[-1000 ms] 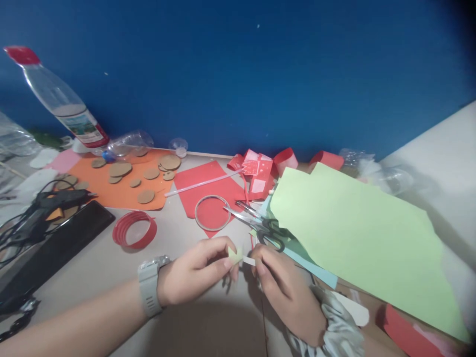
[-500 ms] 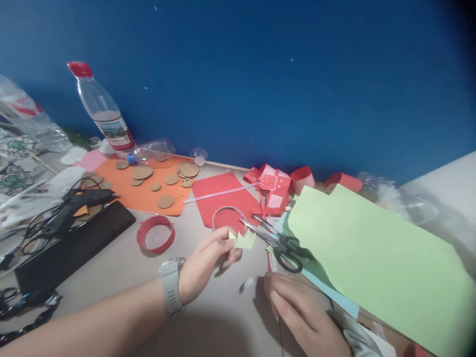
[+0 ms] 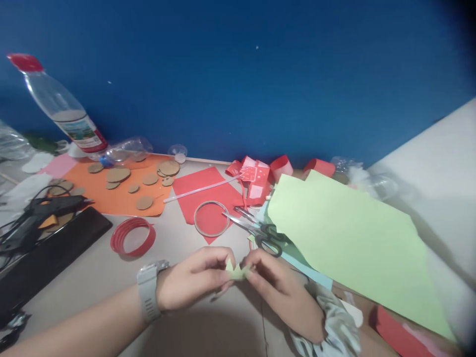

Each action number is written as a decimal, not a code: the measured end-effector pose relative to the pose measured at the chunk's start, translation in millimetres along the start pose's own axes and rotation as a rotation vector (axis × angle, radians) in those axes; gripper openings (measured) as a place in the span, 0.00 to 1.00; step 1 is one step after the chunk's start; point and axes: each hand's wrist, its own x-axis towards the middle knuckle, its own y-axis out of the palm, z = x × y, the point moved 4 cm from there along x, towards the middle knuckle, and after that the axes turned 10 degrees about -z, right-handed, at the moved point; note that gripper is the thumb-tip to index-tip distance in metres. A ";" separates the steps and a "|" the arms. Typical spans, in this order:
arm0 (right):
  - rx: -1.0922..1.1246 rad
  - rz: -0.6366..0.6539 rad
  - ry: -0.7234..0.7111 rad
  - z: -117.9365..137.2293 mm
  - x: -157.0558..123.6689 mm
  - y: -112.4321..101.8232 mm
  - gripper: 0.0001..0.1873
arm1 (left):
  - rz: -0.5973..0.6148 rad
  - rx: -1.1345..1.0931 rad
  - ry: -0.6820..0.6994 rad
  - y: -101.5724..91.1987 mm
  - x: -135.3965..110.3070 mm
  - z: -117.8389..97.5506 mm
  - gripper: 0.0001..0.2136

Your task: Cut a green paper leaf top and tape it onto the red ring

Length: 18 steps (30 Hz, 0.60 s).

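One small green paper piece (image 3: 236, 271) with a zigzag edge is held low over the table (image 3: 104, 277), directly before me. My two hands grip it: my left hand (image 3: 193, 283) pinches its left end and my right hand (image 3: 284, 292) its right end. My fingertips hide both ends. One watch (image 3: 148, 291) sits on my left wrist.

One pair of scissors (image 3: 260, 230) lies just beyond, its blades reaching one red sheet (image 3: 208, 186) that bears one pale ring (image 3: 211, 218). One large green sheet (image 3: 345, 238) covers most of a light blue sheet (image 3: 308, 270).

Further left lie one red coiled ring (image 3: 133, 236) and one orange sheet (image 3: 111, 201). On the orange sheet are at least nine cardboard discs (image 3: 144, 202), the far ones hard to count. One red-capped bottle (image 3: 63, 111) stands at the wall. One glue gun (image 3: 48, 206) is cut off at the frame edge.
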 end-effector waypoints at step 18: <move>-0.025 -0.400 -0.283 8.0 -12.9 -13.6 0.06 | -0.056 0.202 0.143 -3.9 6.1 -1.9 0.22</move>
